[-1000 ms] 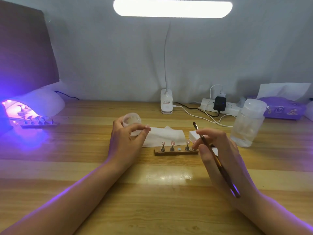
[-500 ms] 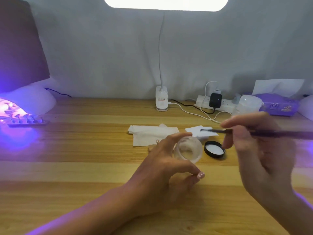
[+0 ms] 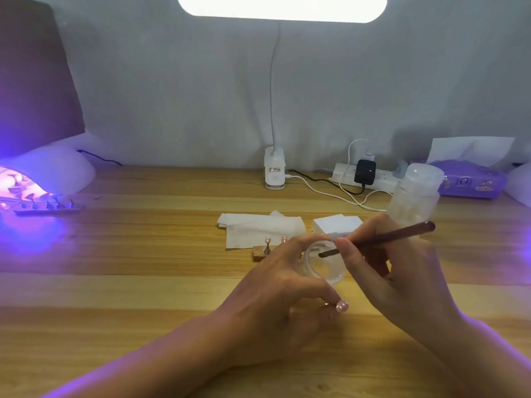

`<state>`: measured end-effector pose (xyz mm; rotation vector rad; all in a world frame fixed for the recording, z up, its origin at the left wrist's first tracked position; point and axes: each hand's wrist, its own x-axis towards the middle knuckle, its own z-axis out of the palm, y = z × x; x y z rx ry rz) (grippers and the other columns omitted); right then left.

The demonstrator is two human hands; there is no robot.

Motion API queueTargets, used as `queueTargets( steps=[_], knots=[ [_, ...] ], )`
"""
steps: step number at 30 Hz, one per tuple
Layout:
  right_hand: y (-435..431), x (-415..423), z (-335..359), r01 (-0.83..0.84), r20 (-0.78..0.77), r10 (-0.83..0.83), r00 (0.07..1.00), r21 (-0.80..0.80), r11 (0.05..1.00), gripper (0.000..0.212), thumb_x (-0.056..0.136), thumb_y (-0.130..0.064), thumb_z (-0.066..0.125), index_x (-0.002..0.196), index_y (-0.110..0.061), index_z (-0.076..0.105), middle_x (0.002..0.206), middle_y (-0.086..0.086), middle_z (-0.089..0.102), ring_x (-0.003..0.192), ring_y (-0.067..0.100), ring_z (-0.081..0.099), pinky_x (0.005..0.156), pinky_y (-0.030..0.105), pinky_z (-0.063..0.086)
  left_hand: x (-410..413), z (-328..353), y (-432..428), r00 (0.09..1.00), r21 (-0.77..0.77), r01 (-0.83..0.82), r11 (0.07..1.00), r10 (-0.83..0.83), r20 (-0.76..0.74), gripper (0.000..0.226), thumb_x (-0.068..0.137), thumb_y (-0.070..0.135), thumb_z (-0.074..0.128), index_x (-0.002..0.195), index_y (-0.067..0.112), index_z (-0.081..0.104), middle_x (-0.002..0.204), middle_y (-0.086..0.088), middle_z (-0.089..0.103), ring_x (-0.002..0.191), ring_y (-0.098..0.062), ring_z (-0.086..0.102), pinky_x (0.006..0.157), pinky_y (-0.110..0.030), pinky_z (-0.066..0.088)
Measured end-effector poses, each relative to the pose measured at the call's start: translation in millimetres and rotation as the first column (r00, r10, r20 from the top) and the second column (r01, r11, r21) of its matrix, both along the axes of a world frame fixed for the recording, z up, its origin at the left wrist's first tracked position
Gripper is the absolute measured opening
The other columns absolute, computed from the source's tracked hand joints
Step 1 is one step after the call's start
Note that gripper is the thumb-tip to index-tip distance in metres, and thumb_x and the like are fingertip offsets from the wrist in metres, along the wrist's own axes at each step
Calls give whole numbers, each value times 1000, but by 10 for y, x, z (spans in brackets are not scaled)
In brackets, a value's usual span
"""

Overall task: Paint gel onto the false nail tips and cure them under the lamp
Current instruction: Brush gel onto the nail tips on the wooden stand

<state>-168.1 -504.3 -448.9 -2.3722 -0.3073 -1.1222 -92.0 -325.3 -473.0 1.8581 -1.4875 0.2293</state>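
Glare: bar lamp (image 3: pixel 281 7) at 12 o'clock is blown out white.
Colour cast: violet glow from curing lamp (image 3: pixel 43 179) at 9 o'clock spills over table (image 3: pixel 143 282); faint purple at 3 o'clock.
Sharpness: soft throughout; bottle (image 3: pixel 415 193) at 2 o'clock smeared.
Edges: wide-angle stretch toward the corners.

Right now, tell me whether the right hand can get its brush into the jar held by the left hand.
Probably yes. The left hand holds the clear jar tilted with its mouth uncovered, and the brush in the right hand has its tip at that mouth. Nothing stands between them.
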Motion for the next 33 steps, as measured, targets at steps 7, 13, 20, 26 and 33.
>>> queueTargets(
  steps=[7,13,20,26,33],
  knots=[
    [1,-4,-19,1,22,2,1000,-114,993,18,95,-38,54,89,-21,55,65,-25,45,53,0,45,47,11,35,1,7,6,1000,39,7,999,-6,-6,13,91,44,65,100,39,74,151,8,34,139,-12,37,98,-41,47],
    [-9,-4,-5,12,31,-8,999,-131,991,14,94,-35,55,89,-22,55,66,-26,41,53,-5,41,49,9,32,10,0,-3,1000,28,13,1000,-13,2,14,92,45,64,100,39,74,150,9,35,138,-10,38,98,-37,47],
    [-15,-14,-9,-8,26,12,1000,-142,990,18,94,-32,55,86,-16,59,67,-26,43,54,-5,42,48,12,35,2,11,0,1000,46,3,999,-2,-4,14,92,45,65,100,39,73,150,8,35,137,-11,39,98,-40,47],
    [-16,-15,-35,-27,33,33,999,-153,988,17,94,-31,56,87,-16,59,65,-15,53,55,-2,44,48,12,37,2,31,8,1000,43,-2,999,2,-3,15,93,43,63,101,37,74,149,5,36,139,-11,36,100,-38,45],
    [-5,-22,-18,-54,47,60,997,-112,992,8,94,-31,55,94,-23,51,73,-28,42,58,-8,45,51,8,36,-9,29,5,1000,39,-2,999,3,-7,17,93,45,61,101,37,74,149,6,36,138,-11,37,99,-38,44]
  ],
)
